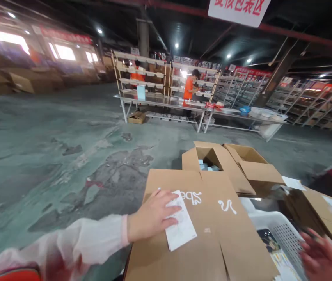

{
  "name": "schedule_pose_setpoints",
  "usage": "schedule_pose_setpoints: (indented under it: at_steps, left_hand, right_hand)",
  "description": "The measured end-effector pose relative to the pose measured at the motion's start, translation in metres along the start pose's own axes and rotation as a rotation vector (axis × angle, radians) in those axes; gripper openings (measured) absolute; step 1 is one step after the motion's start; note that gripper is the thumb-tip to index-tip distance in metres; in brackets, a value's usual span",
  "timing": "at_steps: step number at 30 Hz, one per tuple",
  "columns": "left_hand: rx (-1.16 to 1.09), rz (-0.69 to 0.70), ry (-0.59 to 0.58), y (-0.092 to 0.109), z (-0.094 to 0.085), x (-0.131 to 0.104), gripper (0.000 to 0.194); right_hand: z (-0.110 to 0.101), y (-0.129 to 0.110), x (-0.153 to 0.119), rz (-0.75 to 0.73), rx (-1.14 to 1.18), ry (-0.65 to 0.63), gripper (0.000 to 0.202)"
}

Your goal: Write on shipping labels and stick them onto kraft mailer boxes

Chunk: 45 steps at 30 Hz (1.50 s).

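My left hand (153,215) lies with its fingers spread on a white paper slip (182,230). Under the slip is a large cardboard box (209,253) with its flaps down and white handwriting on top. At the lower right, my right hand (319,253) is blurred beside a white plastic basket (285,230); its fingers are curled around a dark thing that is too smeared to name. Printed items show inside the basket.
Behind the box stand two open cartons, one (209,160) with small pale boxes inside, the other (247,154) next to it. Another carton (324,210) bearing papers is at the right. Farther off are a long table (166,102), shelving (142,72) and people in orange.
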<state>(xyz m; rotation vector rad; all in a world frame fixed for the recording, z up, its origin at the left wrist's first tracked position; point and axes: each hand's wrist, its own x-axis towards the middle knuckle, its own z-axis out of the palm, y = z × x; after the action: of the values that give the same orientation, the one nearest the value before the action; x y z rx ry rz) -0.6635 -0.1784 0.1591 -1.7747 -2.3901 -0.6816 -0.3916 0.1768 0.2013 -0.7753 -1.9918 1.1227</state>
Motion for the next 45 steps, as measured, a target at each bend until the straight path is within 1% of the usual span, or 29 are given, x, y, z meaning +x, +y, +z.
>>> schedule_pose_setpoints:
  at_steps: [1, 2, 3, 4, 5, 6, 7, 8, 9, 10, 12, 15, 18, 20, 27, 33, 41, 45]
  left_hand:
    - [-0.007, 0.033, 0.035, -0.001, 0.006, -0.007, 0.026]
    - [-0.011, 0.059, 0.071, -0.003, 0.012, -0.013, 0.026]
    - [-0.015, 0.079, 0.104, -0.005, 0.017, -0.016, 0.026]
    - [-0.019, 0.089, 0.131, -0.007, 0.021, -0.018, 0.026]
    - [-0.023, 0.092, 0.152, -0.008, 0.024, -0.019, 0.026]
    - [-0.027, 0.09, 0.165, -0.01, 0.026, -0.019, 0.026]
    - [-0.032, 0.086, 0.174, -0.011, 0.027, -0.019, 0.026]
    - [-0.039, 0.081, 0.182, -0.013, 0.028, -0.02, 0.026]
    - [-0.044, 0.077, 0.187, -0.014, 0.029, -0.02, 0.027]
    - [-0.047, 0.079, 0.189, -0.015, 0.029, -0.021, 0.028]
    - [-0.043, 0.087, 0.178, -0.015, 0.028, -0.022, 0.03]
    - [-0.03, 0.084, 0.151, -0.014, 0.024, -0.021, 0.031]
    - [-0.03, 0.081, 0.127, -0.014, 0.019, -0.018, 0.03]
    - [-0.027, 0.089, 0.119, -0.014, 0.016, -0.016, 0.029]
    - [-0.016, 0.098, 0.13, -0.014, 0.015, -0.016, 0.028]
    - [0.008, 0.115, 0.179, -0.014, 0.018, -0.016, 0.025]
    - [-0.014, 0.11, 0.157, -0.014, 0.02, -0.016, 0.026]
    - [-0.016, 0.11, 0.143, -0.014, 0.021, -0.016, 0.027]
  right_hand:
    - [0.032, -0.029, -0.008, 0.161, 0.14, 0.086, 0.048]
    - [0.067, -0.056, -0.017, 0.228, 0.228, 0.076, 0.044]
    - [0.104, -0.079, -0.026, 0.25, 0.256, 0.054, 0.046]
    - [0.139, -0.096, -0.034, 0.299, 0.234, -0.072, 0.05]
    - [0.171, -0.108, -0.042, 0.323, 0.221, -0.18, 0.051]
    - [0.199, -0.115, -0.048, 0.331, 0.188, -0.256, 0.051]
    - [0.221, -0.117, -0.052, 0.341, 0.159, -0.332, 0.051]
    - [0.238, -0.116, -0.055, 0.343, 0.135, -0.375, 0.051]
    - [0.249, -0.112, -0.056, 0.343, 0.109, -0.394, 0.051]
    - [0.257, -0.108, -0.057, 0.337, 0.078, -0.393, 0.05]
    - [0.263, -0.099, -0.058, 0.279, -0.012, -0.342, 0.05]
    - [0.266, -0.091, -0.057, 0.108, -0.127, -0.274, 0.05]
    - [0.269, -0.088, -0.058, -0.05, -0.162, -0.232, 0.053]
    - [0.271, -0.086, -0.059, -0.111, -0.164, -0.205, 0.052]
    - [0.272, -0.082, -0.058, -0.261, -0.187, -0.241, 0.048]
    - [0.273, -0.08, -0.056, -0.374, -0.193, -0.244, 0.047]
    - [0.273, -0.079, -0.056, -0.426, -0.188, -0.242, 0.046]
    - [0.274, -0.077, -0.056, -0.397, -0.178, -0.215, 0.046]
